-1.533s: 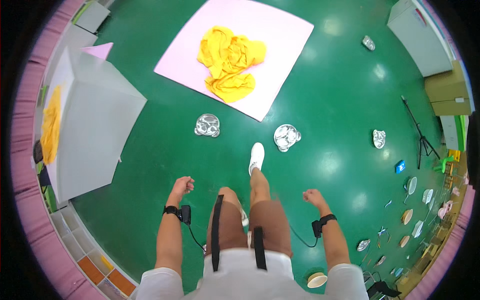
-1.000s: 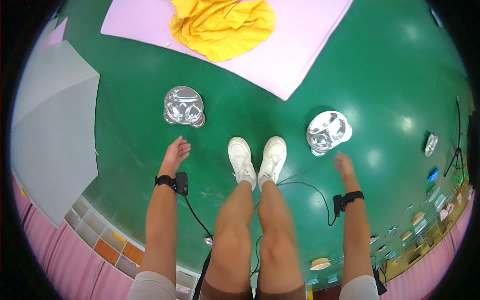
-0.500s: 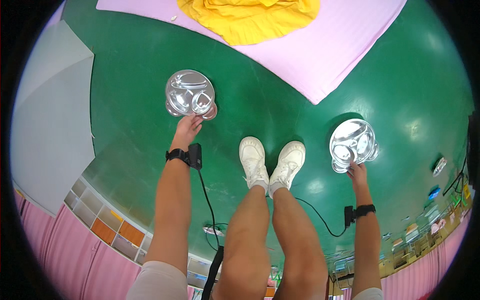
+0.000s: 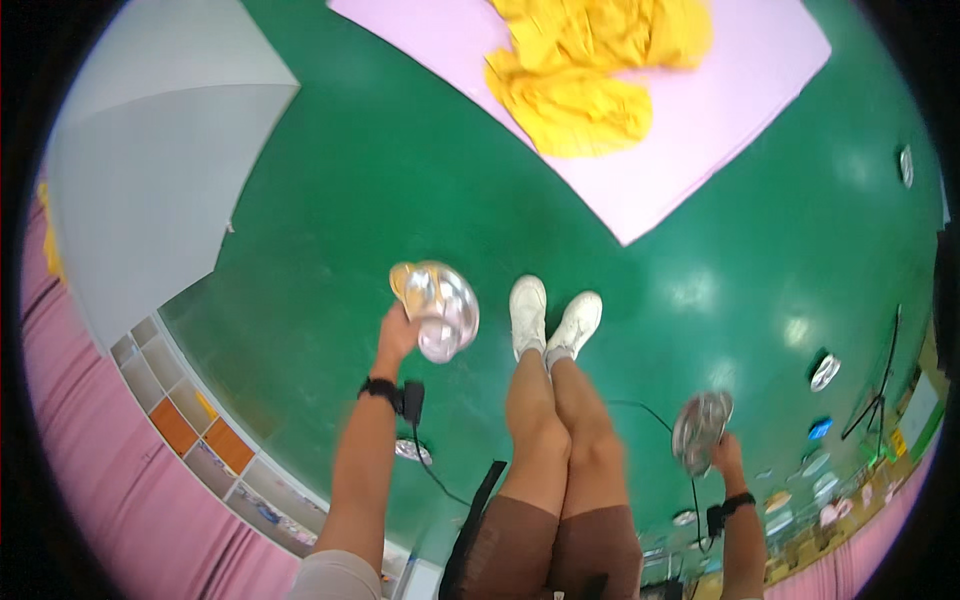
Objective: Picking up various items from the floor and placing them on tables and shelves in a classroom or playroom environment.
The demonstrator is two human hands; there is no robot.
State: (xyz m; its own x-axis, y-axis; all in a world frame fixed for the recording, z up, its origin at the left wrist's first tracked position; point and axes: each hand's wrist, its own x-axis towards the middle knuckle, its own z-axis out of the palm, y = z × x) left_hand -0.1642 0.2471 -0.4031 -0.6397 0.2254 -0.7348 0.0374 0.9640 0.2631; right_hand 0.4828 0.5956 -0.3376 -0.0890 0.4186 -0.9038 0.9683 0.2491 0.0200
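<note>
My left hand (image 4: 398, 335) grips the eared edge of a shiny divided metal plate (image 4: 455, 305), bear-shaped with two round lobes. This plate is tilted, and motion blurs it. At lower right, my right hand (image 4: 728, 455) is closed on the rim of a second divided metal plate (image 4: 700, 425), also tilted and blurred. Both plates are off the green floor (image 4: 400, 190), one on either side of my legs. A white shoe (image 4: 528, 308) stands between them. Each of my wrists wears a black strap with a small box and a cable.
A pink mat (image 4: 640, 200) with crumpled yellow cloth (image 4: 590, 110) lies ahead. Beside it at far left stands a large grey-white panel (image 4: 170, 170). Other metal plates (image 4: 825, 372) rest on the floor. Low cubby shelves (image 4: 190, 420) and a black tripod (image 4: 877, 405) are at the sides.
Both hands have drawn the plates back toward me, and both plates have tilted. My view has shifted, showing more of the mat and yellow cloth.
</note>
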